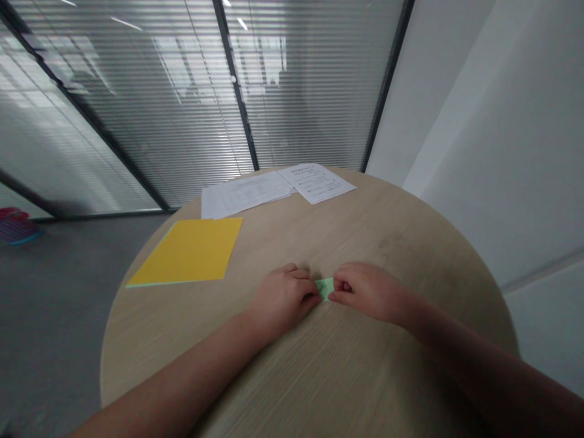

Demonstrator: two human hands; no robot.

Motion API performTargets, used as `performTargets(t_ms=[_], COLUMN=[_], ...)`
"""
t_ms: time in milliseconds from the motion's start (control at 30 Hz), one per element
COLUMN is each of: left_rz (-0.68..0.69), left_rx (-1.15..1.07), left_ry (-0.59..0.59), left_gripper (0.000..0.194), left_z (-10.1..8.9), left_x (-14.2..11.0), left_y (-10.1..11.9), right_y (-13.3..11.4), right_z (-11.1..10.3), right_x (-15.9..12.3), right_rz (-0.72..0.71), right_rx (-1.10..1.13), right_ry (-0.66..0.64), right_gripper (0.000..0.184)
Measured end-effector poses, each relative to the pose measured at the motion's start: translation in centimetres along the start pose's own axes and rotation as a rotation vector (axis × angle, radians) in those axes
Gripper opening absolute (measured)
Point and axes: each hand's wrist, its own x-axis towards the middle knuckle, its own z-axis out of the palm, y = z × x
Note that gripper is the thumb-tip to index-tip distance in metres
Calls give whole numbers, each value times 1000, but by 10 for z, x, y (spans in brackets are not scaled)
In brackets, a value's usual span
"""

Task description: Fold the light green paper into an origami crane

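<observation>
The green paper (325, 288) lies right between my hands, low at the table (328, 377); neither hand is nearer, since both touch it. My left hand (283, 299) has its fingers closed on the left end, my right hand (368, 291) pinches the right. The visible strip bridges the gap side to side; my fingers hide its ends, so I can't tell its long axis.

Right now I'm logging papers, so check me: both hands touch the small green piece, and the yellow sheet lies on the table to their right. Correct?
Not quite: in the head view, the yellow sheet lies on the table to the left of the left hand and right hand, which both touch the small green piece.
</observation>
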Motion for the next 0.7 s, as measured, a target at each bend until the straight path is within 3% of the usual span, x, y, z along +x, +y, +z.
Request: performTargets(t_ms=[367, 700], left_rz=[10, 152], left_rx=[-34, -247], left_ry=[34, -11], left_gripper=[11, 16], left_z=[1, -3], left_x=[-1, -4], left_y=[0, -27], right_y=[0, -1], right_z=[-1, -3], right_x=[1, 2], right_rz=[-8, 8], right_rx=[-18, 5], right_ry=[-18, -46], right_gripper=[25, 23])
